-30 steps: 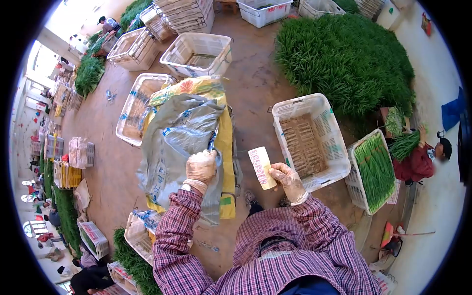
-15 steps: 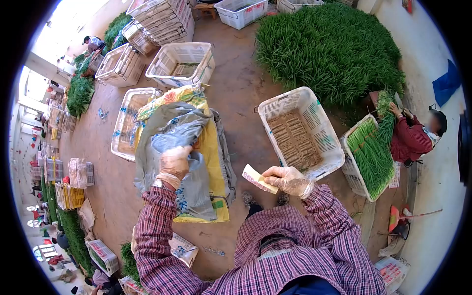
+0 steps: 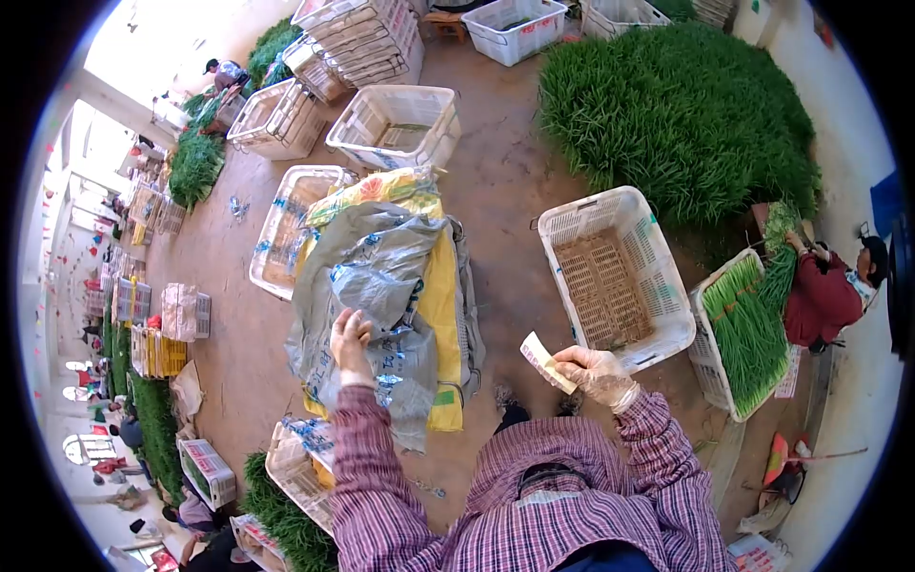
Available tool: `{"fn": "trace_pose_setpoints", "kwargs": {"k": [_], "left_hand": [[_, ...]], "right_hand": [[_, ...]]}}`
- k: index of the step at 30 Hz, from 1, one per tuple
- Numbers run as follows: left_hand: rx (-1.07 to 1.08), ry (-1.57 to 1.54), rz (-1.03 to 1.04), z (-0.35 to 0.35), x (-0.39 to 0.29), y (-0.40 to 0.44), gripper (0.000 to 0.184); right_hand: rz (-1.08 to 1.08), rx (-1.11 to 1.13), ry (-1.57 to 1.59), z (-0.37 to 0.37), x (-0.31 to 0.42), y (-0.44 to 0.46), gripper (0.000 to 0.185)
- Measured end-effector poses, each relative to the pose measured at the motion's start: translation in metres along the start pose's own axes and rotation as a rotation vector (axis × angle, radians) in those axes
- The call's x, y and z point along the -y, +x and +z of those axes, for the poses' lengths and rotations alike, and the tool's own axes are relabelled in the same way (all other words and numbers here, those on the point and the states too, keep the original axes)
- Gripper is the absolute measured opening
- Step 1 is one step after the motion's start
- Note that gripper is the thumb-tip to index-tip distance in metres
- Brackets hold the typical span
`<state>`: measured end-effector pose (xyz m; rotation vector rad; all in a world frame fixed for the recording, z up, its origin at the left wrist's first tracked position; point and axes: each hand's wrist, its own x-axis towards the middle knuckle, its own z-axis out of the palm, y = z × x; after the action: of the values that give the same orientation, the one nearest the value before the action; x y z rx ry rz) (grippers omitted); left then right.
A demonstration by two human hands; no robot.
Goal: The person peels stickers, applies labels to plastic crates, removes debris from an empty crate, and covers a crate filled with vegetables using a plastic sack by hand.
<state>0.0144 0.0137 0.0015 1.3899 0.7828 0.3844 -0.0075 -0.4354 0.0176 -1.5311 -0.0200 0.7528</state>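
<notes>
Left hand (image 3: 351,338) has shifted, curled over the grey sack (image 3: 329,262), grip unclear; right hand (image 3: 597,376) pinches the label (image 3: 545,361).

The sleeves (image 3: 367,458) are pink-and-dark checked; the large leaf pile (image 3: 677,114) is green.

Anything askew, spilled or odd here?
Crumpled scraps lie loose on the floor, left of the crates, like stray litter. The grey sack is bunched unevenly over the yellow sack. I see no obvious breakage.
</notes>
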Motion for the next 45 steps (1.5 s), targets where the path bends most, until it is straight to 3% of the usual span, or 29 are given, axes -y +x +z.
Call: {"fn": "trace_pose_setpoints", "kwargs": {"k": [3,5,6,7,8,10,11,13,17,19,22,25,31,34,36,37,41,45], "left_hand": [[0.391,0.160,0.235,0.042,-0.047,-0.072,0.045],[0.766,0.332,0.068,0.067,-0.056,-0.118,0.063],[0.921,0.433,0.250,0.083,-0.056,-0.134,0.071],[1.047,0.505,0.299,0.094,-0.050,-0.144,0.076],[1.111,0.511,0.261,0.101,-0.041,-0.156,0.071],[1.169,0.495,-0.174,0.110,-0.030,-0.170,0.055],[1.172,0.495,-0.175,0.112,-0.025,-0.176,0.055],[0.980,-0.047,-0.474,0.112,-0.012,-0.189,0.037],[0.765,-0.132,-0.431,0.118,0.014,-0.202,0.026],[0.762,-0.146,-0.435,0.125,0.015,-0.212,0.026],[0.824,-0.136,-0.462,0.131,0.017,-0.214,0.028],[1.041,0.098,-0.495,0.137,0.016,-0.214,0.027],[1.048,-0.004,-0.606,0.150,0.031,-0.226,0.020],[0.949,-0.106,-0.606,0.161,0.047,-0.241,0.019],[0.927,-0.115,-0.584,0.168,0.052,-0.248,0.017],[0.900,-0.126,-0.560,0.172,0.053,-0.251,0.016],[0.914,-0.147,-0.557,0.190,0.065,-0.265,0.014],[0.942,-0.228,-0.624,0.212,0.074,-0.284,0.014]], "right_hand": [[-0.102,0.075,-0.180,0.001,0.032,0.001,0.029],[-0.106,0.231,-0.189,0.004,0.040,0.010,0.030],[-0.094,0.316,-0.182,0.007,0.045,0.014,0.030],[-0.085,0.317,-0.181,0.011,0.050,0.015,0.030],[0.002,0.380,-0.098,0.015,0.055,0.015,0.030],[0.088,0.443,-0.013,0.017,0.057,0.015,0.031],[0.030,0.362,0.047,0.014,0.056,0.014,0.032],[-0.054,0.221,0.112,0.004,0.053,0.012,0.037],[0.026,0.056,0.188,-0.005,0.046,-0.005,0.038],[-0.089,0.052,0.404,-0.002,0.030,-0.011,0.039],[-0.132,0.036,0.375,-0.007,0.016,-0.015,0.041],[-0.142,0.031,0.368,-0.011,0.013,-0.023,0.042],[-0.135,0.011,0.374,-0.019,0.009,-0.042,0.038],[-0.233,-0.150,0.215,-0.030,0.010,-0.054,0.030],[-0.590,-0.423,-0.567,-0.043,0.015,-0.064,0.022],[-0.666,-0.518,-0.610,-0.044,0.021,-0.071,0.016],[-0.712,-0.552,-0.659,-0.051,0.017,-0.091,0.017],[-0.624,-0.570,-0.694,-0.062,0.004,-0.102,0.018]]}}
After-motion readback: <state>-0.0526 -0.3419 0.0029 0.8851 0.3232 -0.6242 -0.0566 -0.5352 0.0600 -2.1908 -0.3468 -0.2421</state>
